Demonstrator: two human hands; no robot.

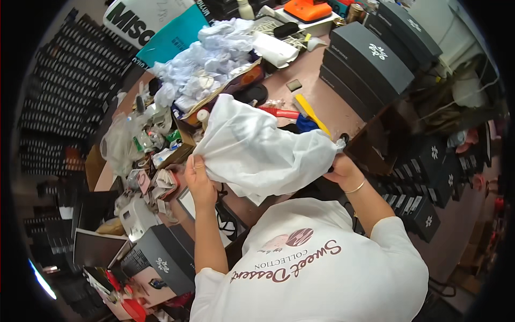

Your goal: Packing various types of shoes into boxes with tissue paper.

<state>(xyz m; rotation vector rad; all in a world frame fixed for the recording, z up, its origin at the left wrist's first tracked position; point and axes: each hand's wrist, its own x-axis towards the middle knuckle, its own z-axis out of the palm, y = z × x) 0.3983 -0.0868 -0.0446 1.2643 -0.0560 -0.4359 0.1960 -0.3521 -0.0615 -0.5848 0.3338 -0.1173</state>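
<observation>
A thin white cloth bag (263, 147) is stretched between my two hands above the table's near edge. A faint darker shape shows through its upper part; what that is, I cannot make out. My left hand (201, 180) pinches the bag's left edge, thumb on top. At the right end, my right hand (343, 169) is closed on the bag's gathered side, its fingertips partly hidden. Below the bag, close to my left forearm, a black strappy shoe (226, 222) lies in an open box, partly covered by the bag and my arm.
Crumpled white bags (209, 59) are heaped in a carton at the back. A yellow-handled tool (311, 112) lies beyond the bag. Dark shoeboxes (370, 59) are stacked at the back right; another shoebox (166, 257) stands at the left near a white device (137, 214).
</observation>
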